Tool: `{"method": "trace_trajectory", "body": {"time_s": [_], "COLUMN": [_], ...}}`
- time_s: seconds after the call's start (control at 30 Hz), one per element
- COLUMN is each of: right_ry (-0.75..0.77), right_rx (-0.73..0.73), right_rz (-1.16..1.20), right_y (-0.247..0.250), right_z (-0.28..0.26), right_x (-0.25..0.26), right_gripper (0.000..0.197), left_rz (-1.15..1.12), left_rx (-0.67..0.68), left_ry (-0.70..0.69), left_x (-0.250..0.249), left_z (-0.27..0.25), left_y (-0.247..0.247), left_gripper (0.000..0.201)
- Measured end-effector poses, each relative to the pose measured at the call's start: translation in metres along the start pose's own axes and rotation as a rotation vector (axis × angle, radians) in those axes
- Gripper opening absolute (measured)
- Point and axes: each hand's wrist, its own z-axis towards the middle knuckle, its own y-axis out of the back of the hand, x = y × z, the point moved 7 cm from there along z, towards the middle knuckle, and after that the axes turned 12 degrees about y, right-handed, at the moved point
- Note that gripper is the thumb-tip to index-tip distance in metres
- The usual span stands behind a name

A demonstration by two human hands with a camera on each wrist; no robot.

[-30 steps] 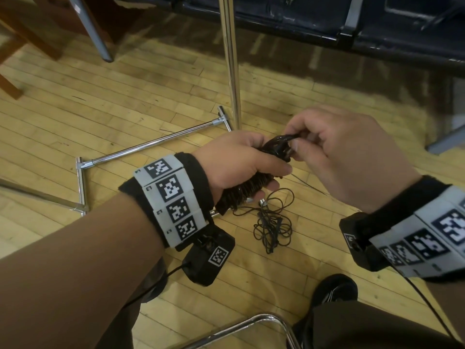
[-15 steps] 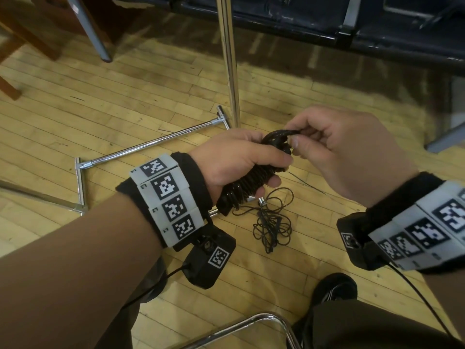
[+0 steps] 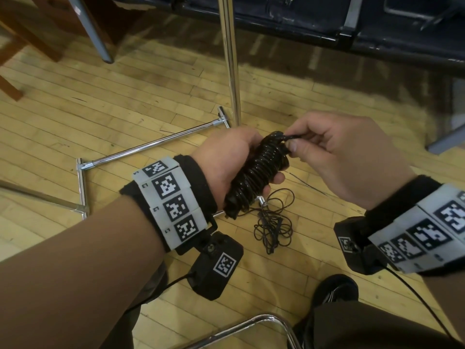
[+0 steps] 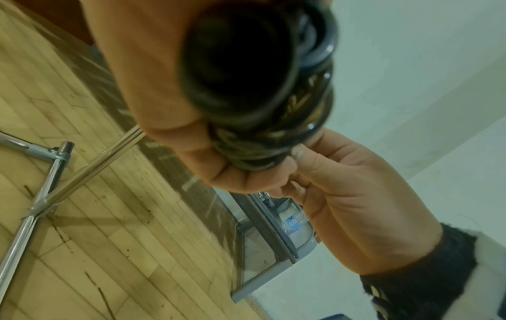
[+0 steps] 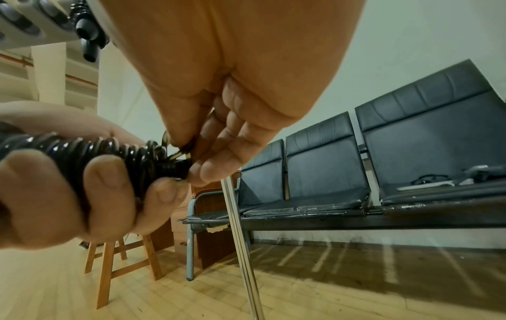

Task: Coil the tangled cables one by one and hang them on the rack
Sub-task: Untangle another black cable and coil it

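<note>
The left hand has its grip wrapped around a black spiral cable, fingers curled over the stacked coils, and holds the bundle tilted above the wooden floor. The right hand meets the bundle's upper end, thumb and forefinger clamped together on the loose cable end that leaves the top coil; from the right wrist view the fingertips press against the last coils. Directly below the bundle, a thin black cable lies in a loose tangle on the floor, well apart from both hands. Just beyond the bundle, the chrome rack pole rises from its base bars, which lie on the floor to the left. Behind the rack stands a row of dark padded seats.
</note>
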Motion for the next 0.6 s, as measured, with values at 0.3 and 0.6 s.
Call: {"method": "trace_trajectory", "body": {"time_s": [0.3,0.6], "right_ry": [-0.166,-0.264], "right_rx": [0.129,0.141], "right_rz": [0.204,0.375], "right_y": [-0.024,-0.042], "right_z": [-0.006,-0.009], "right_x": [0.003,0.011], "right_gripper": [0.055,0.089], "left_rz": [-0.111,-0.218], "left_rx": [-0.091,-0.012], "left_ry": [-0.052,-0.182], "left_x": [-0.006,-0.01], "left_z": [-0.007,-0.006], "left_y": [0.0,-0.007], "left_gripper": [0.041,0.04]}}
